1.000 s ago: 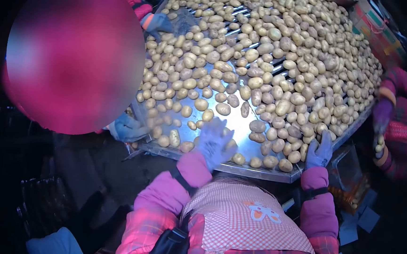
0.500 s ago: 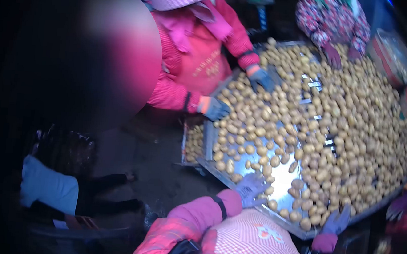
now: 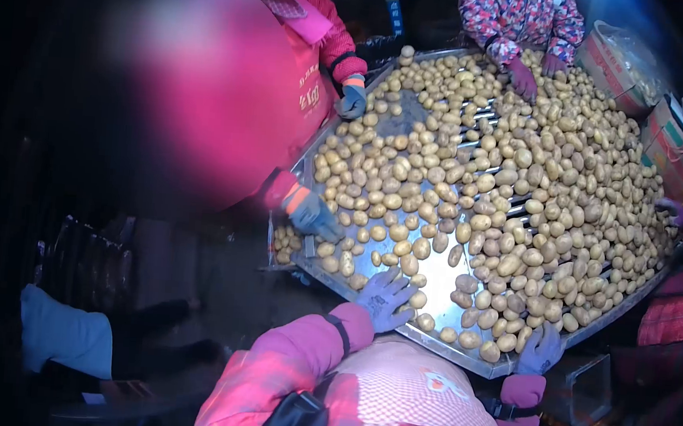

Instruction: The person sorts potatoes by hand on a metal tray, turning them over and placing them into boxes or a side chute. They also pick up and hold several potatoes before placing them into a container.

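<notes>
Many potatoes [image 3: 518,186] lie all over the metal table [image 3: 440,279] in the head view. The left hand [image 3: 385,297], in a blue glove, rests flat with its fingers spread wide on potatoes at the near edge. The right hand [image 3: 540,350] sits on the table rim by more potatoes; I cannot tell its grip. Other people's gloved hands [image 3: 314,213] reach in too.
</notes>
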{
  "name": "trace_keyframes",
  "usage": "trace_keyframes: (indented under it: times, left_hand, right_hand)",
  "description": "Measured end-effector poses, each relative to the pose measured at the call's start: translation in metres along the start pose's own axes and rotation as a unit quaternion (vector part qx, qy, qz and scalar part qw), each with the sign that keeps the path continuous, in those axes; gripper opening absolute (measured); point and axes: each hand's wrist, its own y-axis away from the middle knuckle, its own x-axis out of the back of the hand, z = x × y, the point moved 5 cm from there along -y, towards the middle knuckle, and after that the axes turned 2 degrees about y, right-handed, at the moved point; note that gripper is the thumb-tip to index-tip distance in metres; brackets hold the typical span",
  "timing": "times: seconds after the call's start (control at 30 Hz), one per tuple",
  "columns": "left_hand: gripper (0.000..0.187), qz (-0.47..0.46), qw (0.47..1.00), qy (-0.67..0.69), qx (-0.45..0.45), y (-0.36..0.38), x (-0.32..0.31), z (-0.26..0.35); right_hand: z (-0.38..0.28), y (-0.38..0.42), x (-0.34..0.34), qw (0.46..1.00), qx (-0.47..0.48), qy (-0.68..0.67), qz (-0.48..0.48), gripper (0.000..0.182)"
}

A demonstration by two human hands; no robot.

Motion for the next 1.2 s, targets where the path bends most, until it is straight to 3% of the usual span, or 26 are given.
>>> trace_keyframes:
  times: [0.17,0.27,0.3,0.4,0.67,1.2]
  left_hand:
    - [0.059,0.018,0.999,0.018,0.032,0.012,0.003,-0.003]
    - [0.058,0.021,0.999,0.012,0.040,0.003,0.004,-0.005]
    - [0.057,0.020,0.999,0.010,0.038,0.003,0.003,-0.004]
    - [0.055,-0.007,0.999,0.009,0.042,0.005,0.005,-0.003]
    - [0.062,0.010,1.000,0.001,0.021,0.004,0.001,-0.002]
    - [0.062,-0.053,0.998,-0.017,0.040,0.000,-0.008,-0.006]
  right_hand:
    - [-0.013,-0.015,0.006,0.998,-0.001,-0.056,-0.017,0.019]
    - [-0.022,-0.021,0.013,0.998,0.066,-0.001,0.016,0.017]
    - [-0.014,-0.024,0.007,0.998,0.056,-0.011,-0.019,0.015]
    - [-0.013,-0.031,0.010,0.995,0.048,-0.075,-0.042,0.015]
    - [0.001,-0.022,-0.006,0.998,0.043,-0.035,-0.032,0.016]
    - [-0.004,-0.024,0.002,0.998,0.041,-0.037,-0.016,0.022]
